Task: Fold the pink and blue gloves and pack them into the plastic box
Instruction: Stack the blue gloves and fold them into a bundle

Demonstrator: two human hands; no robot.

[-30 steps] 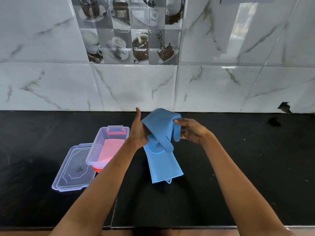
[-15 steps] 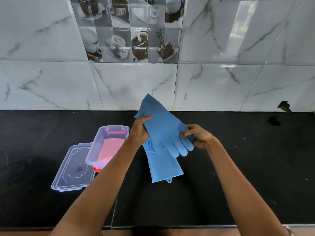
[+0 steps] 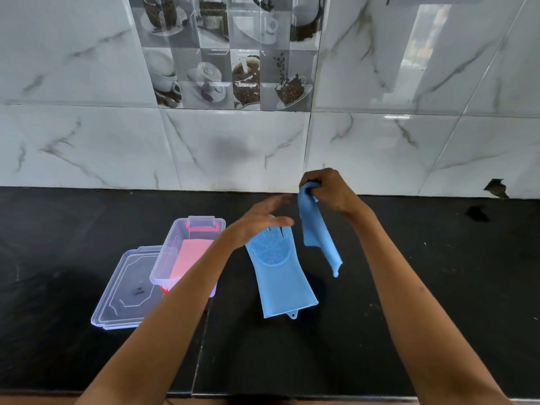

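The right hand (image 3: 330,190) pinches one blue glove (image 3: 317,229) by its top so it hangs above the black counter (image 3: 438,287). The left hand (image 3: 260,220), fingers spread and empty, hovers over the second blue glove (image 3: 280,276) lying flat. The pink glove (image 3: 190,258) sits folded in the plastic box (image 3: 163,258), beside its lid (image 3: 122,293).

counter (image 3: 409,317): black, runs up to the tiled wall | glove (image 3: 280,276): blue, flat at centre, cuff near, fingers far | box (image 3: 187,252): clear, left of glove, near end resting on lid | lid (image 3: 122,290): clear, flat, far left
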